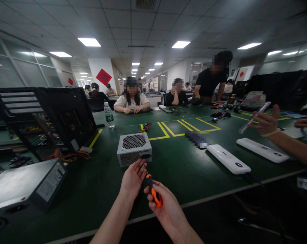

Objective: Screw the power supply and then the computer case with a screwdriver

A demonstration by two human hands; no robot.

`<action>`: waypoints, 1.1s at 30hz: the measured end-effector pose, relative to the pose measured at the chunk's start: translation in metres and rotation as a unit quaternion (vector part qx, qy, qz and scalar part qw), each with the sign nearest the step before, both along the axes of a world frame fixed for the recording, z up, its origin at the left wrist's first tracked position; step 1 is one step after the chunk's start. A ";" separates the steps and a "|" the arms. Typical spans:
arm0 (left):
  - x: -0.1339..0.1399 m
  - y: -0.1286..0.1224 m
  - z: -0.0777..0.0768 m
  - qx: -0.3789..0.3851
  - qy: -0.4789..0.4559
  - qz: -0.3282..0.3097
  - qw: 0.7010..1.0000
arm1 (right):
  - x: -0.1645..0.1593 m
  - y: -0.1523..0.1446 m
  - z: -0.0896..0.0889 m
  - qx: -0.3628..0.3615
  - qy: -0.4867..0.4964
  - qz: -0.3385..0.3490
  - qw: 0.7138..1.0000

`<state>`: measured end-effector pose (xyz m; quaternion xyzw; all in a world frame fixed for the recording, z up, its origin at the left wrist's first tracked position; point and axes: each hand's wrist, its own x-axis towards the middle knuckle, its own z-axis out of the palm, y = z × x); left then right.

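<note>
Grey power supply: the landmark (133, 151), a metal box with a round-holed grille on its upper face, resting on the green table (174, 174) just beyond both hands.
Black socket: on the power supply's near face (145, 156), toward its right corner, close to the left fingertips.
Left hand: directly in front of the power supply (133, 177), palm turned partly up, fingers bent and lying near each other beside the screwdriver's shaft; I cannot tell whether they pinch the tip or touch the box.
Right hand: in front of the power supply and a little to its right (165, 200), fingers clamped on the screwdriver's handle.
Screwdriver: orange and black (152, 190), in front of the power supply, tilted, its thin shaft pointing up toward the box's near face.
Cable bundle: just behind the power supply (145, 127), several colours.
Water bottle: upright, behind the power supply and to its left (109, 117).
Silver box: left of the power supply and nearer (23, 184), with a label on its side.
Computer case: black, open, left of the power supply (69, 117).
White devices: 2 (228, 159), both right of the power supply.
Co-worker's hand: far right of the power supply (266, 120), fingers around a clear stick (255, 117).
</note>
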<state>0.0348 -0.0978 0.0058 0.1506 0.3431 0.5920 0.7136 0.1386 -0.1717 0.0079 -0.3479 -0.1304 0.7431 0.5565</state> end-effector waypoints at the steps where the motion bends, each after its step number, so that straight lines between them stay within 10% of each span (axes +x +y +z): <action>1: 0.000 0.000 0.001 -0.001 0.002 0.001 1.000 | 0.000 0.000 0.000 0.000 0.000 -0.001 1.000; 33: 0.000 -0.002 0.001 0.001 0.017 0.000 1.000 | -0.004 0.002 0.001 0.001 0.026 -0.010 1.000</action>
